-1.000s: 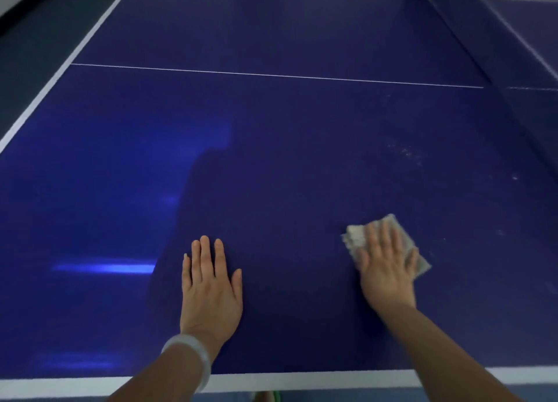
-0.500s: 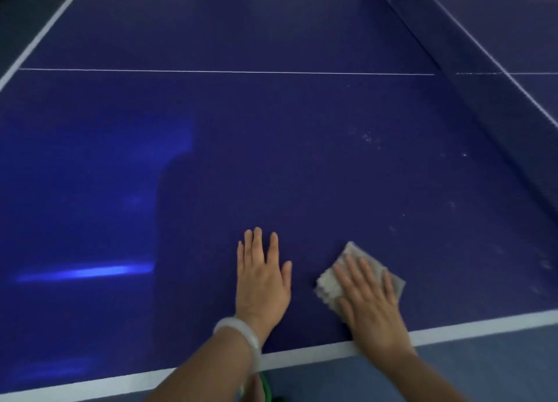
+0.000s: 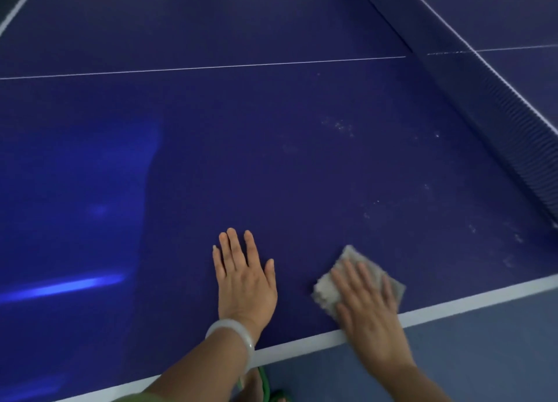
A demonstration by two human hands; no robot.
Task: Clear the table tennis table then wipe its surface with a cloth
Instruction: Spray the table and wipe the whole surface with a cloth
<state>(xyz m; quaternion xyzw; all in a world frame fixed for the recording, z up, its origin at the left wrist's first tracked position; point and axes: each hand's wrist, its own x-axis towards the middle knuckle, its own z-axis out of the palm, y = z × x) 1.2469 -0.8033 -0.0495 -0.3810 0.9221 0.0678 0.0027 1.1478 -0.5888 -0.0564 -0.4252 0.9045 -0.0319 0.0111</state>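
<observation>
The dark blue table tennis table (image 3: 271, 166) fills the view. A folded grey cloth (image 3: 324, 290) lies flat near the table's white front edge line. My right hand (image 3: 367, 305) presses on the cloth with straight, spread fingers and looks slightly blurred. To its left my left hand (image 3: 246, 281), with a pale bangle at the wrist, rests flat on the bare surface. Faint whitish specks (image 3: 339, 126) dot the surface further out, and more sit towards the right near the net.
The net (image 3: 507, 123) runs diagonally along the right side. A thin white centre line (image 3: 211, 68) crosses the far part of the table. Grey-blue floor (image 3: 483, 350) lies beyond the front edge, with my foot in a green sandal (image 3: 262, 386) below.
My right hand slid the cloth back from mid-table to the front edge. My left hand shifted right along the surface. The view turned towards the net.
</observation>
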